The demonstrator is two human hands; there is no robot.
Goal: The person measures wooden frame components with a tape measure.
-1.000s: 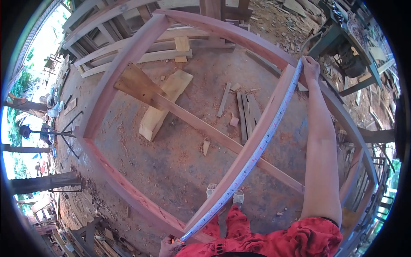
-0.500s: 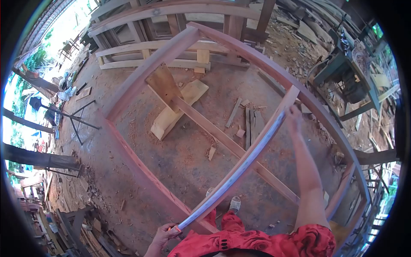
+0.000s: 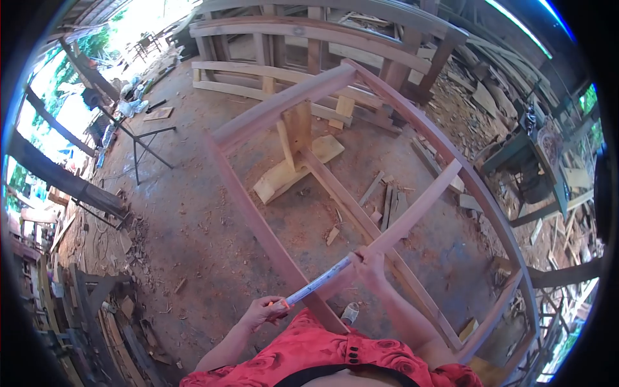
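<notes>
A reddish wooden frame (image 3: pixel 255 222) stands in front of me, with a crossbar (image 3: pixel 416 216) running from its right rail toward my body. My left hand (image 3: pixel 266 312) is closed around the small orange end of a tape measure, near the frame's lower left corner. The whitish blade of the tape measure (image 3: pixel 319 281) reaches up and right from there. At the blade's other end, my right hand (image 3: pixel 369 266) is closed on it beside the crossbar. The fingers partly hide how the blade is pinched.
A yellowish board (image 3: pixel 267 187) lies on the floor inside the frame, near wood scraps (image 3: pixel 393 206). Larger wooden frames (image 3: pixel 290 32) stand behind. A black tripod stand (image 3: pixel 138 145) is on the left, a machine table (image 3: pixel 535 171) on the right, stacked timber (image 3: pixel 109 309) lower left.
My right hand has come down the crossbar toward my left hand, and the exposed blade is much shorter. The view has shifted, with the frame appearing further right and lower.
</notes>
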